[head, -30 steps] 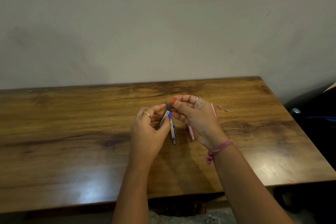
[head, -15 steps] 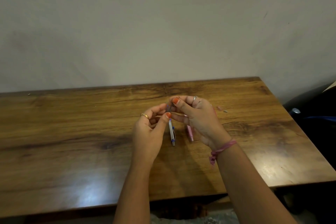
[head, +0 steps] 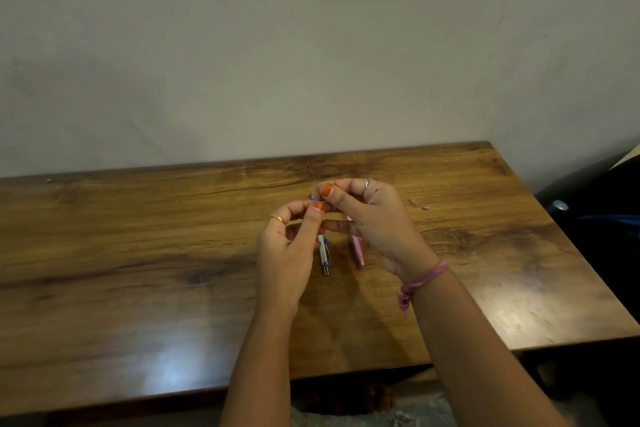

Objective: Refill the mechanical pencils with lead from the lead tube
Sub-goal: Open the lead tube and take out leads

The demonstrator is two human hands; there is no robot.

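Note:
My left hand (head: 287, 253) grips a small grey lead tube, of which only the tip (head: 314, 197) shows above my thumb. The thumb and forefinger of my right hand (head: 374, 218) pinch at that top end; what lies between them is too small to make out. Both hands hover above the wooden table (head: 138, 270). Beneath them a blue-and-white mechanical pencil (head: 324, 255) lies on the table, pointing toward me. A pink mechanical pencil (head: 358, 248) lies just to its right, partly hidden by my right hand.
Two tiny parts, one pinkish (head: 414, 202) and one grey (head: 426, 208), lie on the table to the right of my right hand. A plain wall stands behind the table. Dark objects (head: 588, 218) sit past the table's right edge.
My hands have closed over the lead tube, so its barcode body no longer shows. The right thumb has shifted slightly left at the tube's top. Both pencils lie unmoved.

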